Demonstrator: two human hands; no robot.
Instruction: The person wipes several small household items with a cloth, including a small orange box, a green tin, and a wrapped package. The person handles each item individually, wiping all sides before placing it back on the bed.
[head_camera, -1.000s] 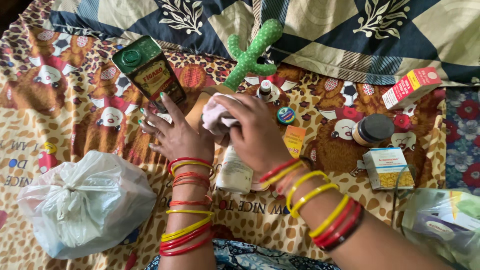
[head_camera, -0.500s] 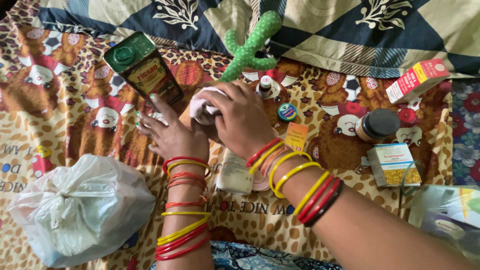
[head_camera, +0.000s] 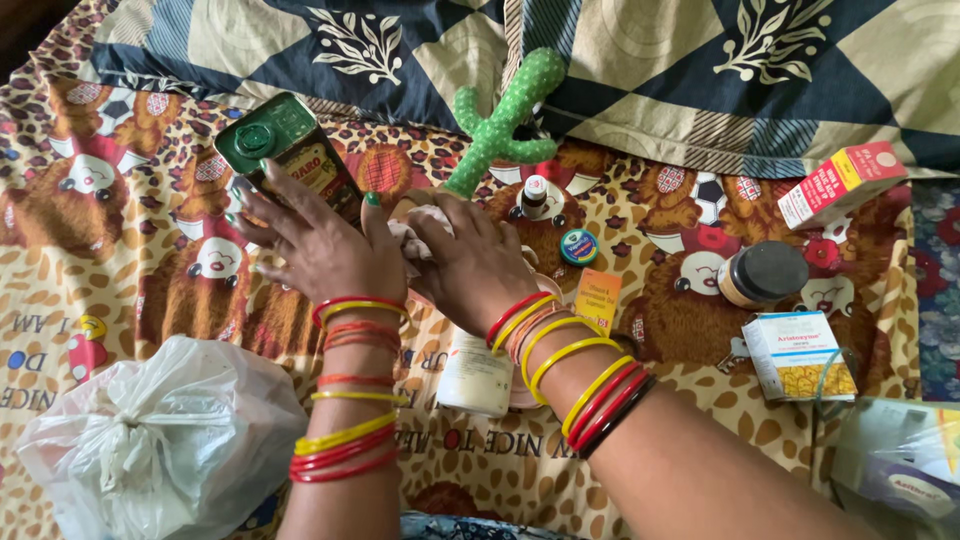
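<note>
My left hand (head_camera: 305, 245) reaches onto the green and dark rectangular tin can (head_camera: 290, 150) that lies tilted on the bedsheet, fingers spread over its side. Beside it my right hand (head_camera: 475, 265) presses a crumpled pinkish-white cloth (head_camera: 412, 235) down, fingers closed over it. Both wrists carry red and yellow bangles. A white plastic bottle (head_camera: 475, 375) lies under my right wrist, partly hidden.
A green cactus toy (head_camera: 505, 115), a small dropper bottle (head_camera: 533, 195), a little round tin (head_camera: 578, 247), an orange card (head_camera: 598, 297), a dark-lidded jar (head_camera: 765, 272) and two small boxes (head_camera: 800, 355) (head_camera: 840, 185) lie on the printed sheet. A knotted white plastic bag (head_camera: 150, 440) sits lower left.
My left hand moved up and left from the sheet onto the tin can. My right hand stayed on the cloth, pressed lower. The view shifted slightly.
</note>
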